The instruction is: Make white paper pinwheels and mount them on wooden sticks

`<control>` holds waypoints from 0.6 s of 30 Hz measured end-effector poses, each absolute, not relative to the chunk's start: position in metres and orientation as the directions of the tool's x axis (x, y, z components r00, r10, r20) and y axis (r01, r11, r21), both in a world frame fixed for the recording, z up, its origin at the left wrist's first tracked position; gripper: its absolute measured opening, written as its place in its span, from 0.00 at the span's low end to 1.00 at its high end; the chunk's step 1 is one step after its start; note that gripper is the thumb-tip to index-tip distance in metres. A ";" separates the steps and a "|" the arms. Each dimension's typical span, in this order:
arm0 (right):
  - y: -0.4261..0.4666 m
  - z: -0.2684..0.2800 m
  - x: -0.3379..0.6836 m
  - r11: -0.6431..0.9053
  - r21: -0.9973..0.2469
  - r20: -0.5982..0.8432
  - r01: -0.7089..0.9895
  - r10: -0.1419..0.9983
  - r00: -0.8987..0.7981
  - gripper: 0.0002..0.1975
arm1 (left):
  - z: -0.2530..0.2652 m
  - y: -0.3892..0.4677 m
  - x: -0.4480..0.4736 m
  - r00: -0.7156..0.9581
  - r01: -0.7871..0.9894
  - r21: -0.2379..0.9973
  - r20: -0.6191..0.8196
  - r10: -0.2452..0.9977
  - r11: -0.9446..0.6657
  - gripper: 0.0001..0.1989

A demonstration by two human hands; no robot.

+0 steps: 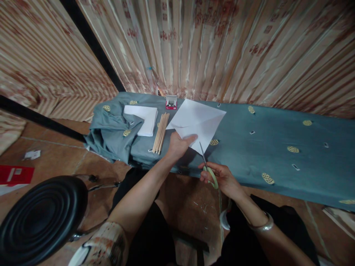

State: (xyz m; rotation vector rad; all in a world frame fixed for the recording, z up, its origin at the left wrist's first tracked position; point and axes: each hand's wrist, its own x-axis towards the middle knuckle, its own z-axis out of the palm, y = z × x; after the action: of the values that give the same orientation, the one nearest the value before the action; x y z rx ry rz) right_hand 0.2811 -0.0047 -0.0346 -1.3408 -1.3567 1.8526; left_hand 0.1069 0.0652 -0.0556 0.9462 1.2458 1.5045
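Fingers, right hand (222,178), around scissors (205,162); left hand (180,145), pinching paper (199,117), mid-frame. Seems slit at left corner; looks uncut at right.

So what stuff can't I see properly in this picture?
All in the head view:
Scissors: one blade can't be made out, seemingly behind the white sheet.
Paper stack: its near-left part is hidden under bunched cloth.
Small red box: printing too small to read.
Red packet: cut off by the left edge.
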 end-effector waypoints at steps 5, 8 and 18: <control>-0.005 -0.038 0.280 -0.385 -0.910 -0.413 0.152 0.818 -0.400 0.23 | -0.057 0.066 0.105 -0.269 -0.161 0.986 0.007 0.963 -0.052 0.12; -0.005 -0.038 0.278 -0.413 -0.900 -0.434 0.140 0.818 -0.377 0.24 | -0.056 0.065 0.104 -0.274 -0.158 0.986 0.001 0.962 -0.046 0.12; -0.005 -0.036 0.273 -0.447 -0.886 -0.461 0.125 0.819 -0.341 0.25 | -0.052 0.062 0.103 -0.272 -0.136 0.990 -0.006 0.962 -0.032 0.13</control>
State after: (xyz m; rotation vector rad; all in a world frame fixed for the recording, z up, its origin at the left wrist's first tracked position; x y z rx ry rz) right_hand 0.2733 -0.0051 -0.0362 -1.3946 -1.2464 1.8395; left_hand 0.1030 0.0624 -0.0521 0.9713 1.2929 1.4803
